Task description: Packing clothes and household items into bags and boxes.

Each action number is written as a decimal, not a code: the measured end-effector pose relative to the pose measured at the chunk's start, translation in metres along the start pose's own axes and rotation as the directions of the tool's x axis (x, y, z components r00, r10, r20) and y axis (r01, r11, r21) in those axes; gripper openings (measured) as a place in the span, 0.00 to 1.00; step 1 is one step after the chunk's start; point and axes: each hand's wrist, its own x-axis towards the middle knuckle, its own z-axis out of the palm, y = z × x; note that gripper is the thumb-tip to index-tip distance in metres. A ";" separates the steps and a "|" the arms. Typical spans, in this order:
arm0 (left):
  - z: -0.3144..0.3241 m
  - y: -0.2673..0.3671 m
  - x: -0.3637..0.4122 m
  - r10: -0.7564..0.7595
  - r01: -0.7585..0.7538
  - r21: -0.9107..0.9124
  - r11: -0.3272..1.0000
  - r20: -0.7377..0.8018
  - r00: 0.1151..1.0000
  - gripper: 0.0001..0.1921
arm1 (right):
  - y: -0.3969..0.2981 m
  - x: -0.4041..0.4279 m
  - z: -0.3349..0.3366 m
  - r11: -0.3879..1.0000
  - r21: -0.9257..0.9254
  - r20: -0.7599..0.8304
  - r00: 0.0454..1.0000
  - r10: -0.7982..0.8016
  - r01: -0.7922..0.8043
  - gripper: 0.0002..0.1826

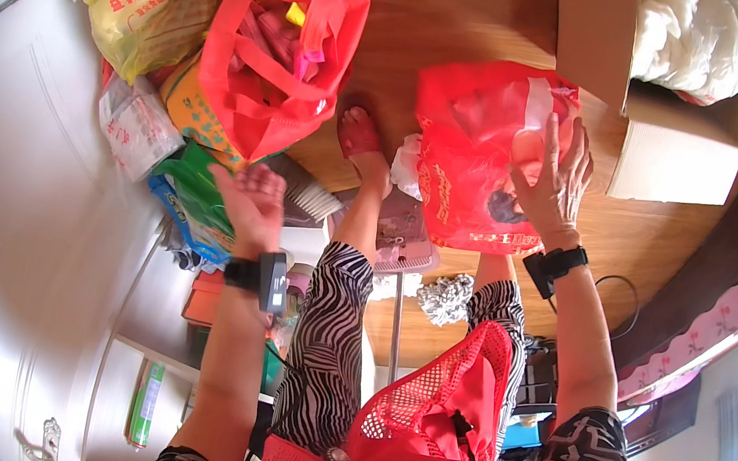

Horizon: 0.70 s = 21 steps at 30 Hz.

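My right hand [559, 179] rests with spread fingers against the right side of a shiny red plastic bag [457, 172], which bears printed writing. The bag stands before my right leg, and its contents are mostly hidden. My left hand [248, 202] is palm up, fingers loosely curled and a little blurred, with nothing visible in it. Just above that hand is a red non-woven tote bag [237, 77], its mouth facing up, with folded red fabric [280, 41] inside. A green plastic bag [196, 181] lies beside the left hand.
An open cardboard box [596, 33] holds a white plastic bag [698, 44] at upper right. A yellow plastic bag [156, 8] and an orange patterned bag [201, 108] crowd the left. A white door [29, 185] borders them. Right stands a bed with a pink floral cover [734, 302].
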 end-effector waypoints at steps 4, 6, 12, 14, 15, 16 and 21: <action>0.051 -0.064 -0.043 -0.052 -0.110 0.646 0.756 0.226 0.973 0.26 | -0.004 0.002 0.051 0.998 0.060 0.189 0.982 -0.026 0.015 0.58; 0.115 -0.089 -0.049 0.080 -0.720 0.667 0.193 0.721 0.689 0.26 | -0.007 0.013 0.075 0.999 0.027 0.267 0.963 -0.043 0.038 0.58; 0.198 -0.152 0.027 -0.376 -0.780 -0.032 -0.625 0.888 0.266 0.38 | -0.008 0.048 0.145 1.000 -0.030 0.207 0.978 0.006 0.000 0.45; 0.195 -0.143 0.054 -0.397 -0.741 0.006 -0.672 0.841 0.368 0.40 | -0.016 0.040 0.132 1.000 -0.019 0.246 0.969 -0.008 0.013 0.38; 0.183 -0.137 0.074 -0.402 -0.694 -0.018 -0.720 0.826 0.396 0.41 | -0.024 0.030 0.116 0.996 0.073 0.184 0.981 -0.068 0.055 0.38; 0.167 -0.133 0.098 -0.397 -0.582 -0.111 -0.806 0.831 0.390 0.38 | -0.027 0.020 0.100 0.996 0.009 0.212 0.974 -0.086 0.086 0.40; 0.179 -0.131 0.107 -0.422 -0.566 -0.042 -0.823 0.712 0.561 0.51 | 0.048 -0.063 0.113 0.983 -0.174 0.354 0.935 0.005 0.061 0.36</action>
